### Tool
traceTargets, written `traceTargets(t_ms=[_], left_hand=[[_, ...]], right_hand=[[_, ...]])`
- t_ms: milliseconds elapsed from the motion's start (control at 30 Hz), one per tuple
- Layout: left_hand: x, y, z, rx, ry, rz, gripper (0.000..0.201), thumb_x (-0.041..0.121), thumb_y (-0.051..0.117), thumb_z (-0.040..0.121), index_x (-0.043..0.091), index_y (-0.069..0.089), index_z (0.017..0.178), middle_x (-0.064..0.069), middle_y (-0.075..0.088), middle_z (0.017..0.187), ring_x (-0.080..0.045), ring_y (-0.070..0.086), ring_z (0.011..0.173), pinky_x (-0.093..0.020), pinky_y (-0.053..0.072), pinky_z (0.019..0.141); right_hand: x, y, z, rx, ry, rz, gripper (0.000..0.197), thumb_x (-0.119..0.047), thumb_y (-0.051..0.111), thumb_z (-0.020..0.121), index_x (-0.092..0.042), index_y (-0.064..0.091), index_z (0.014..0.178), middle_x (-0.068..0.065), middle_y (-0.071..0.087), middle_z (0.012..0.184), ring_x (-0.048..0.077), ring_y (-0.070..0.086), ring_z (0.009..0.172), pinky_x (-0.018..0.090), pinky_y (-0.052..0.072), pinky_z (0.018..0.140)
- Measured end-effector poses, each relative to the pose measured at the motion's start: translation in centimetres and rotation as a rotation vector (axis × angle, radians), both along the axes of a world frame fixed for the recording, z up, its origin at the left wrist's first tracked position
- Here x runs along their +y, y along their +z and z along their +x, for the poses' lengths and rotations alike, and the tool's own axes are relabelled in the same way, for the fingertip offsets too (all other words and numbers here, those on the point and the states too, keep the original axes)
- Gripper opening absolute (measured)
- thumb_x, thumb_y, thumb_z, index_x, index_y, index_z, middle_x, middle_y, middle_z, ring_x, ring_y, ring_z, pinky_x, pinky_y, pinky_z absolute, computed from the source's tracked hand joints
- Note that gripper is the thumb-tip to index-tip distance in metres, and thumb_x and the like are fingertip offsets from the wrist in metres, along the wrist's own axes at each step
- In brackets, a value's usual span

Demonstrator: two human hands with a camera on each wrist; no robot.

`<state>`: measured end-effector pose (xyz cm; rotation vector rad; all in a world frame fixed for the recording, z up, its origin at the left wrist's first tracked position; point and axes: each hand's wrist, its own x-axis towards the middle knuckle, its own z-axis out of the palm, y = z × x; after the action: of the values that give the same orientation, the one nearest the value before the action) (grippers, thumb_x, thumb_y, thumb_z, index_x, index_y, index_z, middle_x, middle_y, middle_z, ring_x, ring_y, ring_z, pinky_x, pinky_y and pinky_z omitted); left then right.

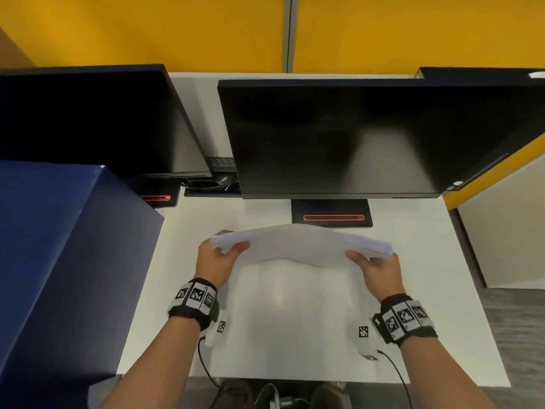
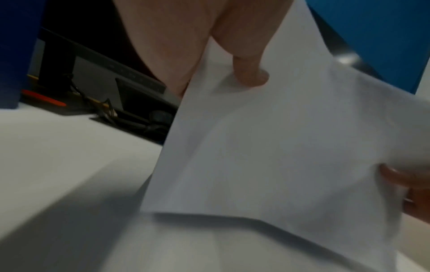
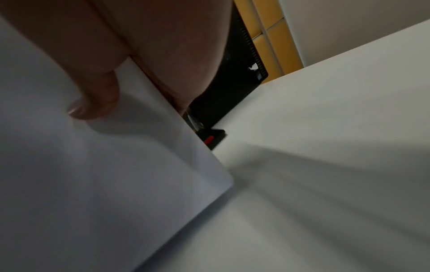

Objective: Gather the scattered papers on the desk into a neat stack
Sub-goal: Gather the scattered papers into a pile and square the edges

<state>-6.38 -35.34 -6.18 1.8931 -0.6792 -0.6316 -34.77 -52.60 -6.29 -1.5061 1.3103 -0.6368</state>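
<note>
My left hand (image 1: 219, 259) and right hand (image 1: 376, 268) each pinch a short end of the bowed stack of white paper sheets (image 1: 298, 245), held just above the white desk top (image 1: 280, 335) at frame centre. I should loosen slightly, tap the long edge down and square it. Two dark monitors (image 1: 339, 137) stand above; a blue box (image 1: 59, 261) fills the left

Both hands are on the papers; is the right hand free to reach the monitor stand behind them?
Probably not yet. The right hand grips the papers, as does the left hand, and the raised papers hang between it and the stand.
</note>
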Motion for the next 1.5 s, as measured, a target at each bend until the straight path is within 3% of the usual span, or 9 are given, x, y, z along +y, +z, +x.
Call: traceTargets(t_ms=[200,333,533,767,900,1033,1133,1300,1500], left_hand=[[0.3,0.3,0.2,0.042,0.002,-0.050,0.015,0.014,0.082,0.079,0.021,0.073,0.089,0.013,0.075,0.083,0.004,0.066,0.082,-0.012,0.049,0.078],[-0.6,-0.7,-1.1,0.140,0.086,-0.049,0.032,0.020,0.084,0.078,0.017,0.069,0.105,0.010,0.071,0.098,0.001,0.067,0.088,-0.018,0.053,0.081],[-1.2,-0.6,-1.5,0.197,0.134,-0.146,0.036,0.023,0.079,0.083,0.021,0.063,0.115,0.000,0.069,0.109,-0.018,0.067,0.101,-0.020,0.056,0.078],[-1.9,6.4,0.5,-0.256,0.008,-0.033,0.011,0.016,0.076,0.086,0.019,0.069,0.093,0.010,0.067,0.083,-0.013,0.064,0.078,-0.004,0.046,0.070],[-4.0,14.2,-0.1,-0.712,-0.335,-0.041,0.014,0.028,0.072,0.088,0.022,0.072,0.100,0.003,0.074,0.090,-0.020,0.068,0.083,-0.034,0.054,0.080],[-5.7,17.4,-3.2,-0.835,-0.604,-0.035,0.022,0.041,0.069,0.088,0.025,0.069,0.102,0.005,0.073,0.086,-0.012,0.065,0.075,-0.031,0.057,0.069],[-4.2,17.4,0.2,-0.745,-0.586,0.145,0.029,0.057,0.073,0.077,0.033,0.070,0.093,0.014,0.070,0.081,-0.003,0.064,0.073,-0.028,0.055,0.068],[-1.2,12.7,2.5,0.012,-0.370,-0.129,0.045,0.031,0.092,0.060,0.025,0.076,0.102,0.007,0.078,0.100,-0.008,0.072,0.098,-0.033,0.057,0.089],[-3.0,9.3,-3.2,0.181,-0.065,-0.308,0.037,-0.002,0.087,0.067,0.023,0.072,0.090,0.019,0.076,0.077,0.005,0.072,0.078,-0.014,0.055,0.067]], right_hand=[[-0.2,0.2,-0.4,-0.036,-0.010,-0.014,0.025,-0.015,0.081,0.078,-0.026,0.062,0.066,-0.017,0.058,0.046,0.001,0.052,0.043,0.014,0.043,0.055],[0.6,-1.1,0.0,0.006,-0.025,0.048,0.011,-0.022,0.080,0.080,-0.024,0.069,0.082,-0.003,0.072,0.075,0.000,0.069,0.065,0.032,0.054,0.069],[1.1,0.5,0.7,-0.290,-0.069,0.121,0.027,-0.038,0.068,0.081,-0.027,0.064,0.106,-0.003,0.070,0.107,0.007,0.068,0.095,0.024,0.055,0.083],[-1.4,3.4,-1.5,0.082,0.025,-0.044,0.021,-0.022,0.089,0.066,-0.024,0.073,0.079,0.002,0.075,0.079,0.013,0.069,0.071,0.032,0.058,0.072],[-0.7,8.0,0.8,0.186,0.361,-0.265,0.023,-0.025,0.085,0.074,-0.035,0.070,0.088,-0.024,0.070,0.090,-0.009,0.062,0.090,0.016,0.050,0.076],[2.0,10.6,5.9,0.010,0.438,-0.384,0.015,-0.027,0.079,0.081,-0.028,0.072,0.094,-0.013,0.071,0.077,0.005,0.066,0.074,0.014,0.050,0.061],[2.5,10.1,5.7,-0.125,0.296,-0.348,0.007,-0.020,0.078,0.082,-0.024,0.074,0.079,0.002,0.073,0.070,0.015,0.067,0.066,0.030,0.053,0.061],[2.5,9.1,3.7,-0.338,0.085,-0.145,0.022,-0.007,0.077,0.080,-0.028,0.071,0.082,-0.025,0.074,0.074,-0.008,0.070,0.073,0.009,0.052,0.063],[2.8,7.9,4.1,-0.398,0.044,-0.108,0.027,-0.001,0.074,0.081,-0.027,0.068,0.087,-0.027,0.074,0.074,-0.008,0.070,0.073,0.010,0.054,0.067]])
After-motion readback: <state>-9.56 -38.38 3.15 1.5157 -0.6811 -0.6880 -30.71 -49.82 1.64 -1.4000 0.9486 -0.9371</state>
